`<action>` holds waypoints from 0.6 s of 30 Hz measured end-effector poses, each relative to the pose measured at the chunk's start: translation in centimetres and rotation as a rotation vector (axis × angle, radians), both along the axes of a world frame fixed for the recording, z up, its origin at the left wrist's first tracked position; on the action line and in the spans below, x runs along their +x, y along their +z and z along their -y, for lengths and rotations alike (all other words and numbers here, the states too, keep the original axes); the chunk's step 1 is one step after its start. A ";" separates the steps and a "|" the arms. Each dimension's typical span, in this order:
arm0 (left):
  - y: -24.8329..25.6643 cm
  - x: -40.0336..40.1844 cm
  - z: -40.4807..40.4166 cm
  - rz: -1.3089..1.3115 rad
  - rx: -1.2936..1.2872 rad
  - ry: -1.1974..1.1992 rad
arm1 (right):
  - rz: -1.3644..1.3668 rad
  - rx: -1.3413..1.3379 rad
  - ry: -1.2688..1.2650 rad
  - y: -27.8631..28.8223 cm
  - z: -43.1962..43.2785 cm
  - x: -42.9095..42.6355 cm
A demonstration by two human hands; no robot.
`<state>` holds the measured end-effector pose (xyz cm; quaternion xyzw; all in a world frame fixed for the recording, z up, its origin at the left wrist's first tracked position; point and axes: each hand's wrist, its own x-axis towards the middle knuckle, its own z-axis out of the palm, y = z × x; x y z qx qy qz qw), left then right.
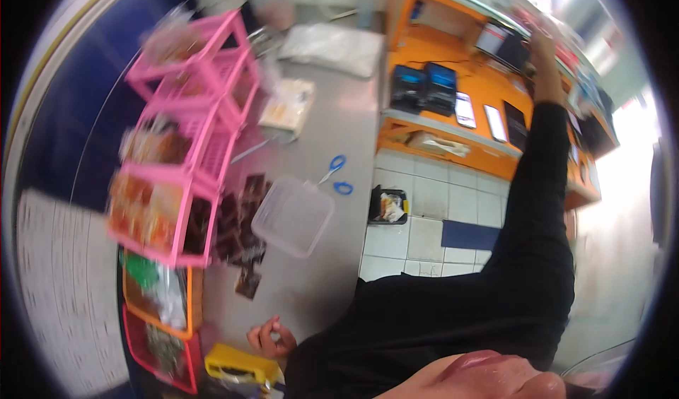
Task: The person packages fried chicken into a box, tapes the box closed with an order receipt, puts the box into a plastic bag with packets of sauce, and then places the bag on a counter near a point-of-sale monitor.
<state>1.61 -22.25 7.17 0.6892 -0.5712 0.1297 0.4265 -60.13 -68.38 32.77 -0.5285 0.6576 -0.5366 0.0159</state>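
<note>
My left hand (273,338) hovers by the near edge of a stainless steel table (313,287), its fingers loosely curled. A pale spot shows between the fingers, too blurred to identify. Up and right, my right arm stretches out in a black sleeve. My right hand (540,30) is at the top shelf of an orange desk unit (445,44), beside blurred packages, and its grip is unclear. On the table lie a translucent plastic container (293,216), blue-handled scissors (334,173) and several small dark packets (238,224).
Pink stacked baskets (207,134) hold bagged goods, with orange (193,298) and red (159,351) baskets below. A yellow object (241,363) lies near my left hand. Phones (465,110) and black devices (440,83) rest on the desk. A small bin (390,205) stands on the tiled floor.
</note>
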 end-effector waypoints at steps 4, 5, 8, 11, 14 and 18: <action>0.4 -0.7 -0.9 -0.034 -0.058 0.003 | -0.072 0.202 0.574 -1.5 -1.0 19.3; 0.6 -0.8 -0.8 -0.107 -0.035 -0.005 | -0.074 0.336 0.713 -2.5 -1.3 22.6; 0.7 -1.2 -2.8 -0.103 -0.007 0.107 | -0.010 0.419 1.382 -6.2 -6.3 40.1; 1.1 -1.1 -5.2 -0.121 -0.006 0.252 | -0.560 0.125 1.694 -8.0 -9.3 52.7; 2.4 -2.1 -8.2 -0.092 0.025 0.436 | -0.672 -0.125 1.714 -11.9 -3.8 64.0; 3.5 -3.3 -11.8 -0.104 0.076 0.715 | -0.873 -0.157 1.272 -23.2 10.9 77.5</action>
